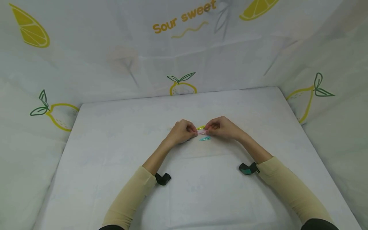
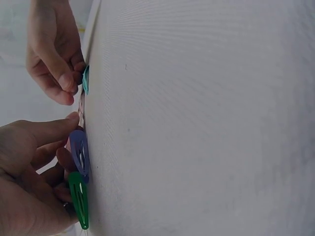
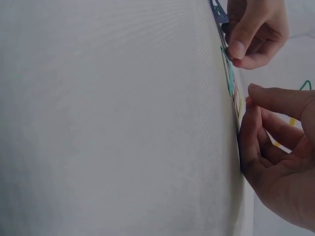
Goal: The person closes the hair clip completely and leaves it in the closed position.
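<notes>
Several snap hair clips lie on the white table around both hands. My left hand (image 1: 182, 131) pinches the left end of a pink hair clip (image 1: 202, 133) between thumb and fingertips. At that clip's other end are the thumb and index fingertip of my right hand (image 1: 222, 128), also seeming to pinch it. Just behind is a yellow hair clip (image 1: 201, 127), partly covered by the fingers. A light blue hair clip (image 1: 205, 138) lies in front. Beside the left hand, the left wrist view shows a purple hair clip (image 2: 78, 152) and a green hair clip (image 2: 78, 201).
A small tip of another clip (image 1: 170, 128) sticks out left of the left hand. White cloth with lemon prints (image 1: 183, 88) hangs behind the table (image 1: 201, 191) and at both sides. Dark wrist cameras (image 1: 163, 179) sit at the sleeve cuffs.
</notes>
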### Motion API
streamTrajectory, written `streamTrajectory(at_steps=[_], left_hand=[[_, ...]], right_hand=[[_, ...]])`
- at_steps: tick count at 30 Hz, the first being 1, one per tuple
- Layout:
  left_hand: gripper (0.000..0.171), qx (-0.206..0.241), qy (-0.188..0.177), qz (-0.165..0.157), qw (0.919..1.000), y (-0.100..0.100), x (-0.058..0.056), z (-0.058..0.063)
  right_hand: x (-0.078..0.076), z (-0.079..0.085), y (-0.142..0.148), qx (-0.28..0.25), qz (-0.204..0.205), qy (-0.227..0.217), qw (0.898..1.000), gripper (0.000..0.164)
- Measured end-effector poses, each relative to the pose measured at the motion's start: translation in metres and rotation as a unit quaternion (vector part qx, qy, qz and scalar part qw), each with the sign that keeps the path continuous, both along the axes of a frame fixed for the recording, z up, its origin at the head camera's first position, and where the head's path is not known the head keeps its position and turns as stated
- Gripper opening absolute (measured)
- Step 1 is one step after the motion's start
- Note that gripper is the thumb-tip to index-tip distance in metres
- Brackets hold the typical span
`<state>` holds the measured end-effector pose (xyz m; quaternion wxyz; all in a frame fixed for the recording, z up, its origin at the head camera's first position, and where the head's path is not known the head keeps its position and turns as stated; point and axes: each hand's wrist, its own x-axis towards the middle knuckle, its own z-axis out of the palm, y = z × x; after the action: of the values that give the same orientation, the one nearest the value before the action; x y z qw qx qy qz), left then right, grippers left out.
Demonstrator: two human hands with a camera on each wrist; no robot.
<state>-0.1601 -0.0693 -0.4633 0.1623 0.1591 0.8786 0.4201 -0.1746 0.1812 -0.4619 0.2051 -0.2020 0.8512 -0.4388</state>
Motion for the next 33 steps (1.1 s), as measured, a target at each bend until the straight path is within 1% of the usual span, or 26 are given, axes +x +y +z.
streamTrajectory(at_steps=[9,18,22,26,33], left_hand=[[0.004,0.011,0.011,0.000,0.9999,-0.004,0.001,0.002],[0.005,0.019,0.022,0.001,0.9996,-0.009,0.002,0.011],[0.006,0.015,0.025,0.003,0.9996,-0.011,0.002,0.014],[0.006,0.011,0.024,0.010,0.9996,-0.013,0.002,0.014],[0.007,0.011,0.018,0.017,0.9996,-0.020,0.005,0.016]], right_hand=[[0.000,0.000,-0.001,-0.012,0.004,0.009,1.000,0.018],[0.001,0.005,-0.010,-0.020,0.001,0.022,1.000,0.018],[0.002,0.009,-0.012,-0.016,-0.003,0.014,1.000,0.019],[0.003,0.009,-0.015,-0.013,-0.007,0.011,1.000,0.018],[0.002,0.007,-0.020,-0.026,-0.010,0.017,0.999,0.021]])
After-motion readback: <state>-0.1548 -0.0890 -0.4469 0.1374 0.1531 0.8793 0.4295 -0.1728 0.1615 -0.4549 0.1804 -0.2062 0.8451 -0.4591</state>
